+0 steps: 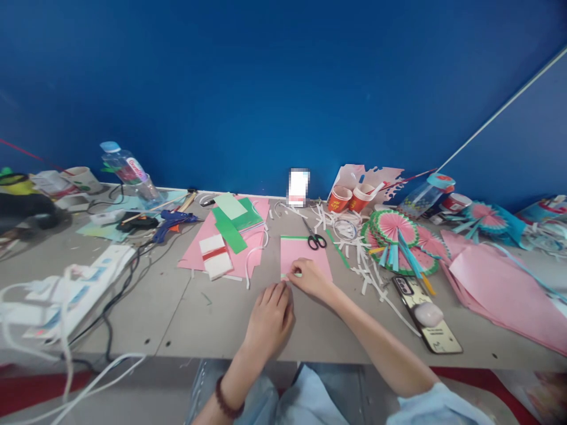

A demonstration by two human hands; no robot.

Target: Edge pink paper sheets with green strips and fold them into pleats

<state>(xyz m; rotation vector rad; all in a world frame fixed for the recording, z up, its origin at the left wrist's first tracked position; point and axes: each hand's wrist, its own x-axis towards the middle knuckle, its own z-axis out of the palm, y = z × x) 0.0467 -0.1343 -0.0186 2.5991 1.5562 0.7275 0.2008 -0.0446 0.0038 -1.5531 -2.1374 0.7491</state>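
Note:
A pink sheet of paper point(305, 255) lies in front of me, with a green strip along its far edge. My right hand point(310, 277) reaches over its near edge, thumb and forefinger closed in a pinch by the lower left corner. A bit of green paper strip point(297, 274) shows under these fingers. My left hand point(271, 316) rests on the table just nearer, back up, fingers curled and pressed together; what lies beneath them is hidden. Its fingertips come close to the right hand's. Black-handled scissors point(316, 241) lie across the sheet's far right part.
Left are pink and green papers point(237, 237), a white packet with a red band point(215, 256), a blue glue gun point(175, 223) and a power strip point(84, 292). Right are white paper scraps point(361, 251), paper watermelon fans point(394, 233), paper cups point(340, 199) and a phone point(432, 330).

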